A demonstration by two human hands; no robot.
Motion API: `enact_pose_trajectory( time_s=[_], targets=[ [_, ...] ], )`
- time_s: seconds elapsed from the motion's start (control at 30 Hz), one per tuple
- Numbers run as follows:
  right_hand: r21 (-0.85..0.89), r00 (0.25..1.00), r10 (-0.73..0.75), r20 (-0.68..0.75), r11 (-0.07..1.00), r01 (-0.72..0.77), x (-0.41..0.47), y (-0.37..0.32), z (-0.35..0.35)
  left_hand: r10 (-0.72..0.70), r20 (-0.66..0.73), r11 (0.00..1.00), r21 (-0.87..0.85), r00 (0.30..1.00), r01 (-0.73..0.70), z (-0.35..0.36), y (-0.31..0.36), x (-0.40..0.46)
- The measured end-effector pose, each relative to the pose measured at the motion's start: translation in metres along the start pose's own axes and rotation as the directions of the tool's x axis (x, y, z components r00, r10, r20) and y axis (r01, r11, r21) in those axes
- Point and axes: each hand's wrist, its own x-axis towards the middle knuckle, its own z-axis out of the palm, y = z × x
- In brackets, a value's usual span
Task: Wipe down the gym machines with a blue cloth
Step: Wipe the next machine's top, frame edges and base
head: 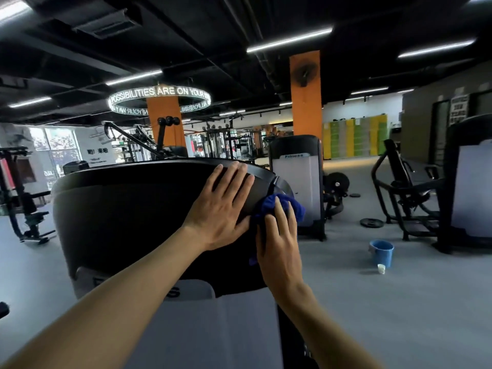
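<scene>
A black rounded top cover of a gym machine (127,206) fills the middle of the head view, with a white panel below it. My left hand (223,206) lies flat on the cover's top right, fingers straight and spread. My right hand (279,241) presses a bunched blue cloth (277,206) against the cover's right edge, fingers extended over the cloth. Part of the cloth hangs below my right palm.
A blue bucket (382,253) and a small white cup (381,269) stand on the grey floor to the right. A second weight machine (295,179) stands just behind the cloth. More black machines (410,193) stand at right and left; weight plates lie on the floor.
</scene>
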Motion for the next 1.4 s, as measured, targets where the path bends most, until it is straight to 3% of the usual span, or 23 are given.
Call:
enact_pose_trajectory(
  time_s=[0.17, 0.3, 0.47, 0.77, 0.97, 1.2, 1.4],
  targets=[
    [0.049, 0.992, 0.124, -0.010, 0.991, -0.124, 0.023, 0.007, -0.016, 0.001, -0.072, 1.000, -0.024, 0.997, -0.002, 0.007, 0.001, 0.002],
    [-0.097, 1.000, 0.000, -0.013, 0.995, -0.002, 0.031, 0.005, -0.014, 0.006, -0.111, 0.999, -0.043, 0.994, -0.011, 0.011, 0.002, 0.002],
    [-0.112, 0.996, 0.075, -0.054, 0.990, -0.080, 0.014, 0.005, -0.010, 0.013, -0.168, 0.997, -0.073, 0.986, -0.025, 0.016, 0.000, 0.003],
    [-0.310, 0.982, 0.149, -0.119, 0.934, -0.180, 0.049, -0.006, 0.002, 0.009, -0.216, 0.996, -0.089, 0.976, -0.028, 0.019, 0.000, 0.003],
    [-0.239, 0.989, 0.110, -0.094, 0.962, -0.130, 0.023, -0.008, 0.004, 0.000, -0.216, 0.997, -0.081, 0.976, -0.018, 0.019, 0.001, 0.003],
    [-0.124, 0.988, 0.045, -0.146, 0.990, -0.063, 0.069, -0.007, -0.005, -0.003, -0.217, 0.995, -0.094, 0.976, -0.017, 0.018, 0.002, 0.003],
    [-0.155, 0.992, 0.017, -0.124, 0.987, -0.036, 0.026, 0.003, 0.003, -0.002, -0.226, 0.998, -0.069, 0.974, -0.014, 0.020, 0.001, 0.003]
  ],
)
